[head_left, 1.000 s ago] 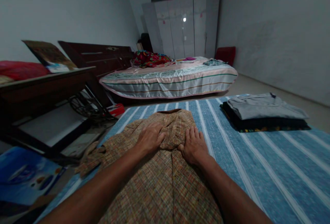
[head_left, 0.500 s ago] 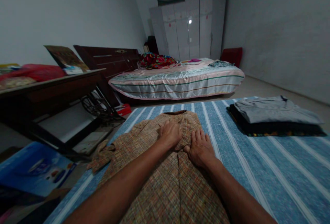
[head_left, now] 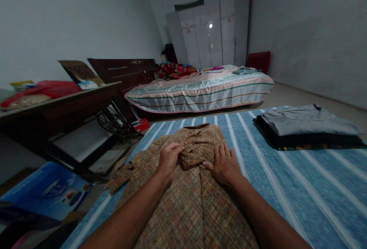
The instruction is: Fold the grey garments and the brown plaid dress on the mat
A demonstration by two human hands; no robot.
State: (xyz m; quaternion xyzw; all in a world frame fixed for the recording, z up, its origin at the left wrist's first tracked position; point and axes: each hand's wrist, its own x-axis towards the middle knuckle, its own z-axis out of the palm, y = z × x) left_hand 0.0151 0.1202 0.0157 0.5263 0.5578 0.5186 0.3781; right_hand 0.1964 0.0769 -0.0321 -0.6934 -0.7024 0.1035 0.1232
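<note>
Brown checked woven-cloth garment (head_left: 180,211): in the head view, spread lengthwise in front of the person, neck opening at the far end, near end running out below the picture
Folded-over part (head_left: 195,158): a bunched piece of the same cloth lies across the upper middle; by the look of it, the right side is already turned in, though not yet smooth
Loose sleeve (head_left: 118,175): sticks out on the left, crumpled, not yet turned in; the left side and the length seem left to do
Left hand (head_left: 168,160): fingers curled, thumb and forefinger pinched together on a bit of the cloth
Right hand (head_left: 225,163): laid flat, fingers extended, thumb out at the edge of the folded-over part, gripping nothing that shows
Clothes pile: a grey folded garment (head_left: 308,119) on a black folded garment (head_left: 301,141), at the right, well apart from the hands; these look finished
Blue cloth cover with white stripes (head_left: 301,191): under garment and pile; what it covers is hidden
Room: beyond, a bed with a shiny striped spread (head_left: 206,98), and a pale tall wardrobe (head_left: 200,37); at left, a dark wooden table (head_left: 77,107) bearing a red plastic bag (head_left: 59,88)
</note>
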